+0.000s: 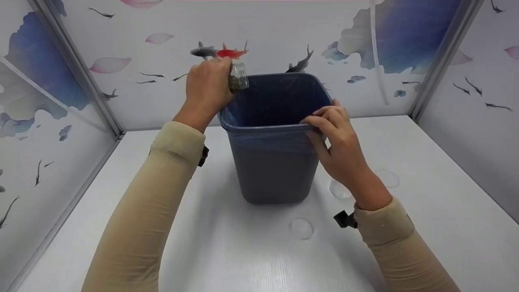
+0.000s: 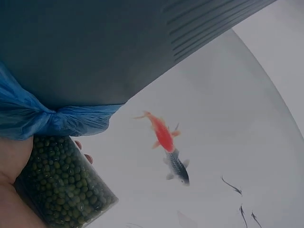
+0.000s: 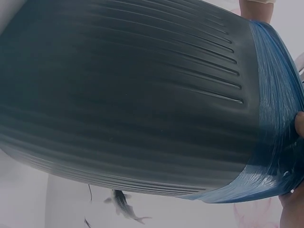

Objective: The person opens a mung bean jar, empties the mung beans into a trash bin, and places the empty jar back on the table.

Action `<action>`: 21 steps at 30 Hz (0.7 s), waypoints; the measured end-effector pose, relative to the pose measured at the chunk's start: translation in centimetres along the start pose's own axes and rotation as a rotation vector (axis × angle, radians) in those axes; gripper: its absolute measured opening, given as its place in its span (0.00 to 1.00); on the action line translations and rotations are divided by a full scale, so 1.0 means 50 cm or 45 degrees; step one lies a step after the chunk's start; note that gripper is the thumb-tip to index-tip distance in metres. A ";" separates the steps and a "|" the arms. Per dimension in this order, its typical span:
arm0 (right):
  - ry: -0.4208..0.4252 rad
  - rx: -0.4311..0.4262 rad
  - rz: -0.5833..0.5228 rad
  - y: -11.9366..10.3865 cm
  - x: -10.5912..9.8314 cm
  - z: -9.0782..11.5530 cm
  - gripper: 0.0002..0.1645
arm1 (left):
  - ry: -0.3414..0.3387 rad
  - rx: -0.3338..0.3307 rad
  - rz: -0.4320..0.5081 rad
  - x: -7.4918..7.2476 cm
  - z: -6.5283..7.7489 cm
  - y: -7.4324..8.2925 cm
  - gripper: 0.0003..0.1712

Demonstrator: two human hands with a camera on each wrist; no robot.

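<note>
My left hand (image 1: 209, 83) grips a clear jar (image 1: 239, 77) of green mung beans (image 2: 61, 183). The jar lies tilted on its side, with its mouth at the left rim of a grey trash bin (image 1: 275, 174). In the left wrist view the beans fill much of the jar. A blue plastic bag (image 3: 278, 118) lines the bin and is folded down over its rim. My right hand (image 1: 338, 140) holds the bin's right rim, fingers over the edge and thumb outside on the bag. The bottom of the bin's inside is hidden.
The bin stands on a white table (image 1: 227, 251). One clear round piece (image 1: 301, 228) lies in front of the bin, and another (image 1: 339, 190) sits by my right wrist with a faint clear ring (image 1: 388, 178) beyond it. Printed panels (image 1: 275, 24) enclose the table.
</note>
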State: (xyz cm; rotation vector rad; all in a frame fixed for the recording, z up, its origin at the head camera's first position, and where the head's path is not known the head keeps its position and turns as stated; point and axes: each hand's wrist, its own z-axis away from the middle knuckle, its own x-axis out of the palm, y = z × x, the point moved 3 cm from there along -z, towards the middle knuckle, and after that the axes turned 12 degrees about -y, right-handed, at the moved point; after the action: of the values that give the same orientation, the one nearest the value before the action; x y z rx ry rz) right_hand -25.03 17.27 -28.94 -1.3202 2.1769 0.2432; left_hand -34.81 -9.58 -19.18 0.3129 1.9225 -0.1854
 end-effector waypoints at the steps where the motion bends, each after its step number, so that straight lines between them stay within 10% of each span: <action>1: 0.001 -0.001 0.000 0.000 0.001 0.001 0.12 | 0.007 0.000 -0.009 0.002 0.001 0.001 0.23; 21: -0.006 0.002 0.036 0.003 0.001 0.001 0.11 | 0.110 -0.017 -0.100 0.004 0.004 0.012 0.13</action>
State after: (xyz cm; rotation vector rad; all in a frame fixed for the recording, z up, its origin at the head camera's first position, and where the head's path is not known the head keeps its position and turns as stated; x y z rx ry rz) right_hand -25.16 17.34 -29.05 -1.2875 2.1922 0.2551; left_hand -34.53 -9.06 -19.42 0.2397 2.0219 -0.2142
